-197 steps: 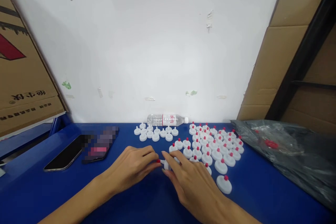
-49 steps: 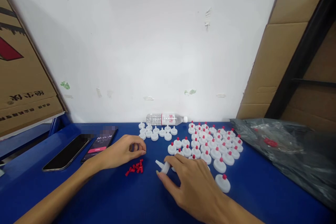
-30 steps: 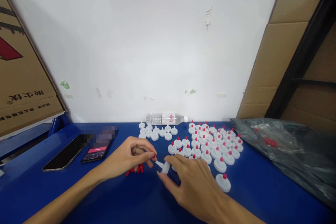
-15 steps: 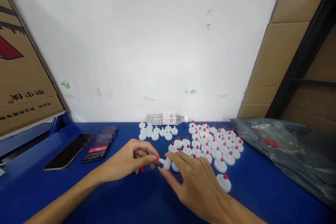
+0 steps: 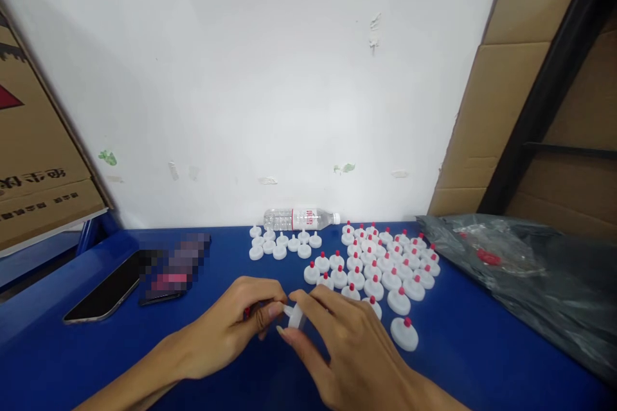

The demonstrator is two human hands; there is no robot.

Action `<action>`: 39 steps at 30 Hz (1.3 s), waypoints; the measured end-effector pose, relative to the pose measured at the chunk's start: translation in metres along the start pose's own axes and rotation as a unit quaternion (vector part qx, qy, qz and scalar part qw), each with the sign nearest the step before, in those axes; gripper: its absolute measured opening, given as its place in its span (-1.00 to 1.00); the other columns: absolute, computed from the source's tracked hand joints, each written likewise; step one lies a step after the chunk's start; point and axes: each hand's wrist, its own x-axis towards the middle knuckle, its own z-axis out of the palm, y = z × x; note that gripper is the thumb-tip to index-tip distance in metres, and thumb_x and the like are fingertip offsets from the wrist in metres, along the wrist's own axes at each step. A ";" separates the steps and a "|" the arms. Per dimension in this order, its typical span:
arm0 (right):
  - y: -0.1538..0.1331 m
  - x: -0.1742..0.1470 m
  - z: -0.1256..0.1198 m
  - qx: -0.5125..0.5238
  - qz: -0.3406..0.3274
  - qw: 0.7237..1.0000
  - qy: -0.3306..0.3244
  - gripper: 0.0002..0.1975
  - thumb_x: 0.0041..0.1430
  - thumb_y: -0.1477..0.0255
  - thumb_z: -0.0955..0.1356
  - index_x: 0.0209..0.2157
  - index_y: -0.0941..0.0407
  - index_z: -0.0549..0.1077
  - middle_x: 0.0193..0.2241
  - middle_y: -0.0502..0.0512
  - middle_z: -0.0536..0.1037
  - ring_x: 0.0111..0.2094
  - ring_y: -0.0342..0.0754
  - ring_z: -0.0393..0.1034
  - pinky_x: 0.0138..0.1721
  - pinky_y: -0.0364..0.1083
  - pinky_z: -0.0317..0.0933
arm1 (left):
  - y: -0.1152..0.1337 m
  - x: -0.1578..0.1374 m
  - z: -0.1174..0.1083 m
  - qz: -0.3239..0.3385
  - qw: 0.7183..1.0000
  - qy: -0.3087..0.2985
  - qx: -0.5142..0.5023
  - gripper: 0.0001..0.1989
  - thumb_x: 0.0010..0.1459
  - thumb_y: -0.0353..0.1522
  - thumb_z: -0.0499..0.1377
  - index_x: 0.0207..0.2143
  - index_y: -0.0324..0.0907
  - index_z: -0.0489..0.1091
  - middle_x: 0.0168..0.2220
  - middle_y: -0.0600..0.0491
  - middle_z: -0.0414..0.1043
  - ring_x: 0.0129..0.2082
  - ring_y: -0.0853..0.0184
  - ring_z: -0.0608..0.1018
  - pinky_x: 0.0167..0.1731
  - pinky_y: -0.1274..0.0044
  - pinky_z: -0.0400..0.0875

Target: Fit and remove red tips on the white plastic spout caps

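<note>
The person's right hand (image 5: 342, 340) gripped a white spouted cap (image 5: 295, 317) by its disc-shaped base between thumb and fingers, tilted so the spout aimed at the left hand (image 5: 231, 327). The left thumb and fingers were pinched over the spout's end. The piece sat between the hands, in front of the finished-looking group.

Judging by the layout, the work was well advanced: a large spread of red-tipped white caps (image 5: 392, 279) stood upright to the right, while a smaller cluster of bare-spouted white caps (image 5: 279, 252) stood near the clear plastic bottle (image 5: 303, 219), apparently left to do. The held piece seemed midway.

The pinching fingers hid the spout's tip, so whether a red tip was already on it could not be told. Only a red bit (image 5: 247, 313) showed past the left hand, the rest being covered. The farther phone (image 5: 176, 270) had its screen pixelated, and both forearms were cut off by the lower edge.
</note>
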 end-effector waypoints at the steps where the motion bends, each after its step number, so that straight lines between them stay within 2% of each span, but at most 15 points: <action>1: 0.000 0.000 0.000 0.001 -0.007 1.000 -0.003 -0.75 0.39 0.33 0.28 0.03 0.08 0.44 -0.16 0.12 0.59 -0.26 0.04 0.57 -0.32 -0.04 0.42 | 0.000 0.000 0.001 0.000 1.000 0.001 -0.001 -0.61 0.47 -0.20 -0.04 -0.41 -0.16 0.32 -0.47 0.13 0.35 -0.46 0.37 0.41 -0.39 0.56 0.24; 4: -0.001 0.001 -0.001 -0.005 -0.019 1.000 -0.007 -0.74 0.38 0.35 0.30 0.04 0.10 0.44 -0.19 0.11 0.58 -0.27 0.04 0.57 -0.34 -0.03 0.43 | 0.000 0.000 0.002 0.000 1.000 0.004 0.009 -0.60 0.47 -0.21 -0.04 -0.43 -0.16 0.29 -0.50 0.14 0.33 -0.48 0.38 0.39 -0.39 0.56 0.22; 8: 0.002 0.003 -0.001 -0.033 0.001 0.999 -0.032 -0.74 0.37 0.33 0.34 0.04 0.07 0.45 -0.19 0.09 0.60 -0.25 0.07 0.57 -0.32 0.00 0.43 | -0.004 0.001 0.001 0.001 1.000 0.007 0.030 -0.60 0.48 -0.21 -0.05 -0.41 -0.16 0.31 -0.50 0.16 0.32 -0.49 0.40 0.37 -0.42 0.56 0.20; 13: 0.011 0.004 0.003 -0.071 0.009 0.993 -0.090 -0.70 0.38 0.23 0.34 0.05 0.07 0.46 -0.20 0.09 0.62 -0.24 0.10 0.58 -0.29 0.01 0.40 | -0.013 0.003 0.000 -0.016 0.992 -0.003 0.128 -0.62 0.45 -0.20 0.00 -0.42 -0.16 0.33 -0.52 0.18 0.24 -0.52 0.41 0.26 -0.48 0.54 0.11; 16: 0.011 0.004 0.003 -0.091 0.008 0.993 -0.070 -0.66 0.39 0.20 0.32 0.08 0.06 0.43 -0.14 0.12 0.61 -0.26 0.09 0.57 -0.31 0.00 0.37 | -0.016 0.002 -0.001 -0.035 0.985 0.004 0.171 -0.65 0.42 -0.20 0.03 -0.42 -0.15 0.32 -0.53 0.19 0.23 -0.53 0.41 0.25 -0.50 0.54 0.08; 19: 0.007 0.005 0.000 -0.100 0.010 0.994 -0.043 -0.71 0.42 0.29 0.27 0.10 0.03 0.40 -0.12 0.12 0.59 -0.29 0.05 0.56 -0.38 -0.06 0.29 | -0.014 0.003 -0.002 -0.040 0.983 0.011 0.181 -0.69 0.40 -0.20 0.06 -0.39 -0.15 0.35 -0.51 0.18 0.28 -0.51 0.39 0.29 -0.48 0.54 0.12; 21: 0.005 0.007 -0.003 -0.093 0.011 0.995 -0.044 -0.77 0.42 0.37 0.25 0.04 0.02 0.42 -0.17 0.09 0.58 -0.32 0.01 0.54 -0.43 -0.09 0.22 | -0.013 0.004 -0.004 -0.040 0.984 0.019 0.172 -0.66 0.42 -0.19 0.02 -0.36 -0.14 0.39 -0.47 0.16 0.35 -0.49 0.38 0.34 -0.45 0.54 0.17; 23: 0.005 0.008 -0.005 -0.086 0.008 0.995 -0.058 -0.82 0.41 0.41 0.24 -0.04 0.01 0.43 -0.22 0.04 0.56 -0.37 -0.02 0.52 -0.47 -0.10 0.15 | -0.015 0.006 -0.009 -0.043 0.984 0.056 0.164 -0.61 0.46 -0.18 -0.05 -0.33 -0.14 0.43 -0.44 0.14 0.40 -0.46 0.35 0.38 -0.40 0.52 0.21; 26: 0.004 0.009 -0.008 -0.077 -0.027 0.992 -0.093 -0.84 0.40 0.43 0.26 -0.06 0.01 0.42 -0.19 0.01 0.55 -0.39 -0.05 0.50 -0.49 -0.10 0.09 | -0.029 0.009 -0.018 -0.064 0.970 0.157 0.177 -0.61 0.46 -0.17 -0.07 -0.23 -0.14 0.47 -0.33 0.08 0.48 -0.37 0.29 0.46 -0.30 0.48 0.28; 28: 0.003 0.008 -0.006 -0.069 -0.064 0.989 -0.117 -0.83 0.40 0.41 0.27 -0.02 0.02 0.41 -0.14 0.01 0.55 -0.37 -0.06 0.51 -0.50 -0.10 0.08 | -0.043 0.009 -0.024 -0.084 0.955 0.208 0.196 -0.64 0.45 -0.16 -0.05 -0.04 -0.11 0.46 -0.12 0.02 0.50 -0.22 0.22 0.50 -0.17 0.43 0.33; 30: 0.000 0.006 -0.003 -0.070 -0.097 0.983 -0.137 -0.76 0.39 0.35 0.30 0.05 0.03 0.38 -0.13 0.01 0.58 -0.37 -0.06 0.53 -0.50 -0.09 0.09 | -0.058 0.010 -0.027 -0.107 0.948 0.208 0.215 -0.59 0.45 -0.15 -0.09 0.16 -0.08 0.37 -0.05 -0.01 0.45 -0.14 0.19 0.51 -0.07 0.37 0.34; 32: -0.001 0.003 0.002 -0.091 -0.108 0.977 -0.158 -0.65 0.37 0.30 0.32 0.14 0.09 0.35 -0.20 0.02 0.62 -0.40 -0.02 0.54 -0.50 -0.06 0.10 | -0.071 0.009 -0.028 -0.133 0.944 0.194 0.233 -0.53 0.45 -0.15 -0.11 0.29 -0.06 0.26 -0.01 -0.02 0.41 -0.13 0.18 0.52 -0.04 0.34 0.36; 35: 0.003 0.001 0.009 -0.151 -0.077 0.966 -0.194 -0.51 0.37 0.29 0.32 0.23 0.21 0.32 -0.33 0.06 0.64 -0.44 0.06 0.55 -0.49 -0.02 0.11 | -0.084 0.009 -0.028 -0.155 0.938 0.191 0.244 -0.51 0.43 -0.17 -0.10 0.30 -0.11 0.27 -0.01 -0.06 0.40 -0.18 0.16 0.55 -0.07 0.31 0.38; 39: 0.014 0.001 0.010 -0.196 -0.026 0.958 -0.209 -0.50 0.40 0.33 0.29 0.28 0.24 0.30 -0.38 0.11 0.64 -0.43 0.09 0.56 -0.45 -0.01 0.13 | -0.091 0.009 -0.030 -0.158 0.934 0.205 0.246 -0.54 0.39 -0.24 -0.06 0.22 -0.18 0.36 -0.13 -0.07 0.47 -0.18 0.09 0.56 -0.11 0.29 0.38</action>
